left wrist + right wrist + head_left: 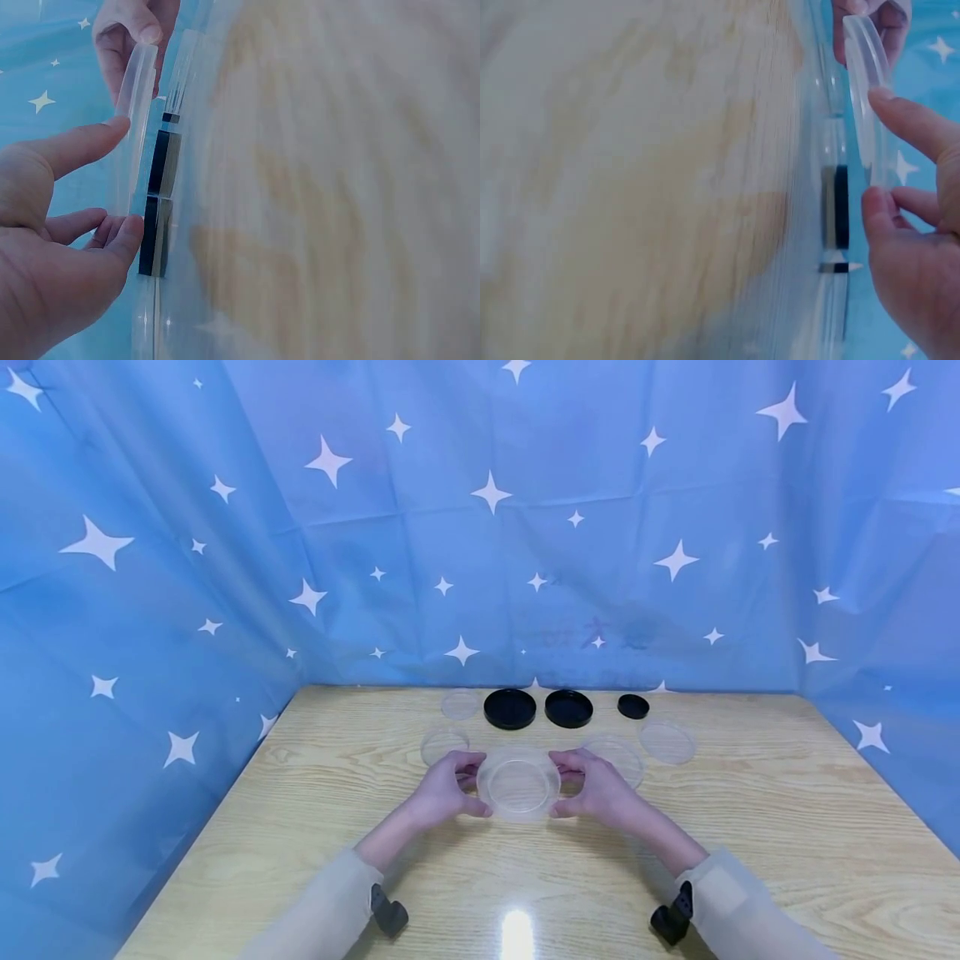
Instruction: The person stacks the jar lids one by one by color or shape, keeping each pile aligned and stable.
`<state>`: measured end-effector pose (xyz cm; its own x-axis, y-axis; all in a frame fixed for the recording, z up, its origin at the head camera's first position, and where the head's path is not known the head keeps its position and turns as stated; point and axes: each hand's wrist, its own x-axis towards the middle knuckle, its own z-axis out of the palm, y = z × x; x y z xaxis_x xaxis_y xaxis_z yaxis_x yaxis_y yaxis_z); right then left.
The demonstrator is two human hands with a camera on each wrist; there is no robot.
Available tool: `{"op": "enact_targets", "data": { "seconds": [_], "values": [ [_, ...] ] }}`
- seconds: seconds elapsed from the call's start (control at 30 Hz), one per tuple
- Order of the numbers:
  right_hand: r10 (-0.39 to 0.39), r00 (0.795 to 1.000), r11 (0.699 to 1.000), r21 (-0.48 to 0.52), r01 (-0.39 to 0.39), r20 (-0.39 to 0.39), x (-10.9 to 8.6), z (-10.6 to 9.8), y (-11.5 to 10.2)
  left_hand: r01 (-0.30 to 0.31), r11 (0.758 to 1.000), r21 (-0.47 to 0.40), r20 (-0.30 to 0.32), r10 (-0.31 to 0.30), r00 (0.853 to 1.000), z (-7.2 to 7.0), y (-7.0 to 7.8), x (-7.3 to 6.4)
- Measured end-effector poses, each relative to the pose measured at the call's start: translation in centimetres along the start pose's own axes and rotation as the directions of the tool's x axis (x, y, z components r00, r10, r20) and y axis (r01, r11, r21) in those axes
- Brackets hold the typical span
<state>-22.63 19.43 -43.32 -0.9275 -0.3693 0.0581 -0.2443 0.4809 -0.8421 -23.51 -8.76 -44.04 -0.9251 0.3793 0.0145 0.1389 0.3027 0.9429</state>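
Note:
A shallow round dish of translucent plastic (519, 785) is held level between both hands, above the table in the wrist views. My left hand (442, 792) grips its left rim, thumb on the near side and fingers towards the far side. Opposite it, my right hand (600, 792) grips the right rim in the same way. Seen edge-on in the left wrist view, the translucent dish (136, 127) shows a thin stepped rim. Behind the right hand lies a larger clear dish (624, 758), partly hidden by it; a clear dish (444, 742) lies just beyond the left hand.
Along the back of the wooden table (300, 827) lie a large black dish (510, 708), a second black dish (568, 708) and a small black one (633, 706). More clear dishes lie at the back left (460, 703) and right (667, 742). A blue star-patterned curtain (420, 527) surrounds the table.

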Motion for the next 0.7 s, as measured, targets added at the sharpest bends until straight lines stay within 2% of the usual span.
{"op": "enact_targets", "data": {
  "seconds": [0.23,0.47,0.7],
  "values": [
    [-0.014,1.000,1.000,0.025,0.014,0.011,-0.8,1.0,-0.8,0.005,1.000,0.001,-0.007,-0.005,1.000,-0.7,0.2,-1.8],
    [-0.028,1.000,0.999,0.040,0.028,0.011,-1.3,2.6,-1.3,-0.029,0.999,0.025,0.001,0.029,1.000,-1.5,-0.4,-3.4],
    [-0.024,0.998,0.997,0.075,0.019,0.056,-1.5,4.1,-2.0,-0.033,0.999,0.037,0.000,0.034,0.999,-2.3,-0.9,-5.5]
  ]
}}
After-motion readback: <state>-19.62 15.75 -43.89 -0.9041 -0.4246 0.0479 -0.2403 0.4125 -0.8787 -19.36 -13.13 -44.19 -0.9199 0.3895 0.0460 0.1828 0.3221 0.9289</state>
